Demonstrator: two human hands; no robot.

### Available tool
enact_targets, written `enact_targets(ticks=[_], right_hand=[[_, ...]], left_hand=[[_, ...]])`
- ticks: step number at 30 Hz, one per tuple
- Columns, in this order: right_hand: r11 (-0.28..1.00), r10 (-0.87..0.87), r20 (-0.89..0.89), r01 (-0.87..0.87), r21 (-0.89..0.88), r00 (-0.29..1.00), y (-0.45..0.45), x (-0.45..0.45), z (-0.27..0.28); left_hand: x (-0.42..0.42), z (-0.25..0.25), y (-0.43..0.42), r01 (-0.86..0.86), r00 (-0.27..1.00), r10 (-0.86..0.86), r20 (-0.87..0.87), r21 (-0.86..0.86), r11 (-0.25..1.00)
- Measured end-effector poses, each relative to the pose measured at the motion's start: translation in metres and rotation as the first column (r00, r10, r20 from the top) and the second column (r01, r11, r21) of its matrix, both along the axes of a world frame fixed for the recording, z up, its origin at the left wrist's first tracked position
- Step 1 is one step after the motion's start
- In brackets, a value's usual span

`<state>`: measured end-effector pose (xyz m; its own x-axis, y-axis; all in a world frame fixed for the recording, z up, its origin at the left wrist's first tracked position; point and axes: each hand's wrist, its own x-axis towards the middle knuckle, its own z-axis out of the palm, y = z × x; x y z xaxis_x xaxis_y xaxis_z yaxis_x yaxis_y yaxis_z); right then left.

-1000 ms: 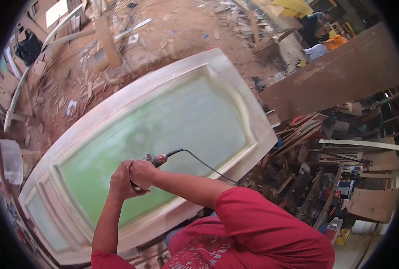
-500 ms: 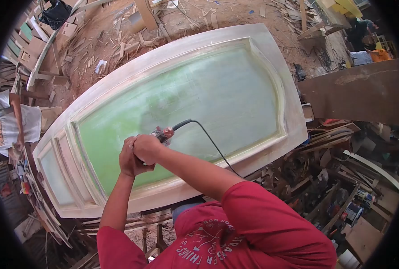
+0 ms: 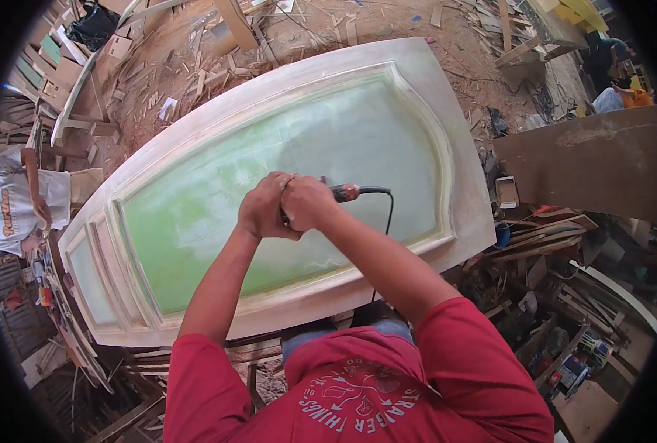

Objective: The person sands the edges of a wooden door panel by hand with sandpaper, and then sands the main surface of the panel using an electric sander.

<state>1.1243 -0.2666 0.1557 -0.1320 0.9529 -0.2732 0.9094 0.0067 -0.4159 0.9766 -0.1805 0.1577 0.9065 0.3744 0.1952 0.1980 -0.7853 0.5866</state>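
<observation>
Both my hands are closed round a corded power sander [image 3: 347, 193] over the middle of a large wooden door [image 3: 461, 148] with a curved edge. My left hand [image 3: 259, 210] grips the sander's front end. My right hand [image 3: 310, 202] is wrapped round its body, close against the left one. Most of the tool is covered by my fingers; its reddish rear end and black cord [image 3: 389, 210] show on the right. Under it, the recessed panel [image 3: 173, 229] is green on the left and pale, whitish and dusty towards the right.
At the far left stands a person in a printed grey shirt [image 3: 11, 214]. A brown board [image 3: 586, 159] lies on the right. Wood scraps [image 3: 203, 81] litter the dirt floor behind the door. Timber offcuts and tools [image 3: 568, 376] are piled at lower right.
Both hands and the sander have moved right and away from me, from the green left part towards the panel's middle. The cord has shifted right with them.
</observation>
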Motion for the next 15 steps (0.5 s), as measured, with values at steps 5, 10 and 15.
enact_targets(ticks=[5,10,15], right_hand=[[0.987,-0.158,0.01,0.158,0.002,0.987,-0.031,0.071,0.003],[0.966,-0.257,0.092,0.26,-0.016,0.962,-0.052,0.134,-0.004],[0.926,-0.363,0.12,0.372,-0.06,0.924,-0.062,0.156,0.007]], left_hand=[[0.079,-0.013,-0.011,0.093,0.996,-0.093,0.006,-0.009,0.996],[0.149,-0.009,-0.024,0.157,0.986,-0.156,-0.059,0.03,0.987],[0.18,-0.007,-0.029,0.187,0.978,-0.182,-0.099,0.039,0.982]])
